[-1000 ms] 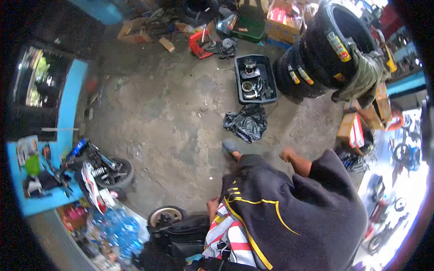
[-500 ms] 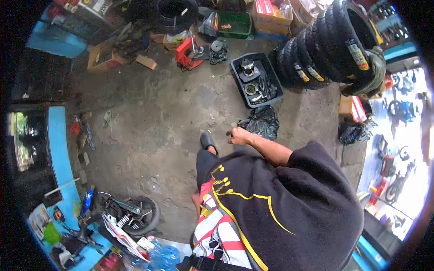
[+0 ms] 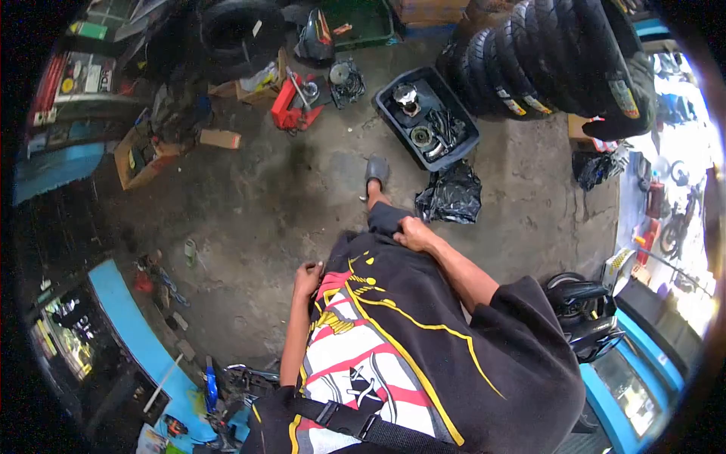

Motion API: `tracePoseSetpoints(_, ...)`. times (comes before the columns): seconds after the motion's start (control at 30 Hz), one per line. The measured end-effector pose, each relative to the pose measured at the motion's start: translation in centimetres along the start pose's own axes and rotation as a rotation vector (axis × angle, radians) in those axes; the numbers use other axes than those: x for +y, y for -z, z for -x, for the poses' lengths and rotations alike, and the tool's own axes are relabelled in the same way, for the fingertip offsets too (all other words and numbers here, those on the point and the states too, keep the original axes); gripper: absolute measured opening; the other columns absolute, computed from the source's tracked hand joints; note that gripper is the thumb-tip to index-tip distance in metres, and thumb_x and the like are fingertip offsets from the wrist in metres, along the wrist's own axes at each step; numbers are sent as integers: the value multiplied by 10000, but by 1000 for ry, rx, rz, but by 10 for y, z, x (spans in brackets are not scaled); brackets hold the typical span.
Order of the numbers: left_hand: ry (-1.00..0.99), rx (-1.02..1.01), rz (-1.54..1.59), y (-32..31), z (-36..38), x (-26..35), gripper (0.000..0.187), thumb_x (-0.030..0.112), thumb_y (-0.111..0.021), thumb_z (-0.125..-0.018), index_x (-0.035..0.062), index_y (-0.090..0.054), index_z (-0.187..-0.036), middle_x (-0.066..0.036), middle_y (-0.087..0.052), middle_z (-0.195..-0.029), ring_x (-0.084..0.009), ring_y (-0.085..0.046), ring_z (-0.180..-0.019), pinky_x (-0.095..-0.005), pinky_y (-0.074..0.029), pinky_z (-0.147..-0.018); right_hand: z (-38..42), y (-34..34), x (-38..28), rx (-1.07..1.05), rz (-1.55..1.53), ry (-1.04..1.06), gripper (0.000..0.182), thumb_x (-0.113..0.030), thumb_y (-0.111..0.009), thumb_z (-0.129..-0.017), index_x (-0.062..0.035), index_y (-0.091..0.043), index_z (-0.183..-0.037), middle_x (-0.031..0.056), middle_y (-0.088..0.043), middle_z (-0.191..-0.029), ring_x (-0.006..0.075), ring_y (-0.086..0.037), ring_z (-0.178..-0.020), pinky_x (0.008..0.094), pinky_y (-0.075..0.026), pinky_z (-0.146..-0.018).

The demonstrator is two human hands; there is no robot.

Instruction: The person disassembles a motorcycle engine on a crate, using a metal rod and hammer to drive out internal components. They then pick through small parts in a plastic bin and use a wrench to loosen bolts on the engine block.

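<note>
My right hand (image 3: 414, 233) is closed on the dark cloth of my trouser leg (image 3: 387, 217), just above the bare shin. My left hand (image 3: 307, 278) is beside the hem of my black shirt (image 3: 431, 303), its fingers curled; whether cloth is between them I cannot make out. One foot in a grey clog (image 3: 376, 169) is stepping forward on the concrete floor. Ahead and to the right is a black plastic tub (image 3: 427, 113) holding metal motorcycle parts, with a crumpled black plastic bag (image 3: 451, 193) against its near side.
Stacked tyres (image 3: 529, 60) stand behind the tub. A red metal tool (image 3: 296, 104) and a round metal part (image 3: 344, 76) lie ahead. An opened cardboard box (image 3: 140, 157) is at left. A motorcycle (image 3: 586, 303) is close on the right, near the bright doorway.
The view has moved forward and turned. My right hand has gone from hanging free to gripping the trouser leg. My left hand, mostly hidden before, has come into view beside the shirt.
</note>
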State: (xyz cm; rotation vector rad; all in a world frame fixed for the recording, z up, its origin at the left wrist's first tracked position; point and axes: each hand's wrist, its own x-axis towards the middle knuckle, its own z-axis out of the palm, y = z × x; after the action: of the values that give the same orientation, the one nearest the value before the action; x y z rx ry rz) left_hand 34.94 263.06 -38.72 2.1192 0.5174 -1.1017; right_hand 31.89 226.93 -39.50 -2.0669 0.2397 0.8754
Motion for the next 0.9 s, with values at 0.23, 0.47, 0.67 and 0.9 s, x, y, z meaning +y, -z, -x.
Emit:
tracePoseSetpoints(0.23, -394, 44, -475, 57, -50, 159, 426, 306, -715, -805, 2, -642, -1094, -247, -662, -1039, -393, -630, -1005, -442, -495, -861, -41, 4, -46, 278, 404, -278, 546, -470, -603, -846, 17, -589, -1092, 281, -662, -963, 378, -669, -920, 468, -530, -790)
tracePoseSetpoints(0.47, -683, -225, -711, 126, -147, 249, 302, 245, -665, -796, -31, -664, -919, -270, -654, -926, -418, -631, -904, -456, -492, -802, -109, 41, -64, 355, -61, -357, 343, -290, -637, -807, 51, -665, -812, 283, -658, -909, 432, -662, -829, 482, -536, -737)
tracePoseSetpoints(0.67, -550, -650, -665, 174, -152, 302, 215, 141, -640, -783, -49, -662, -881, -200, -668, -772, -164, -617, -711, -352, -480, -667, -102, 53, -113, 30, -196, -107, 260, -182, -621, -745, 64, -667, -812, 283, -653, -828, 427, -662, -831, 478, -533, -731)
tracePoseSetpoints(0.9, -450, -606, -1095, 127, -171, 316, 384, 296, -659, -818, -27, -654, -1026, -254, -672, -973, -382, -654, -964, -432, -506, -820, -128, 24, -86, -13, -369, -241, 367, -320, -648, -788, 26, -688, -902, 197, -698, -931, 365, -679, -896, 462, -540, -763)
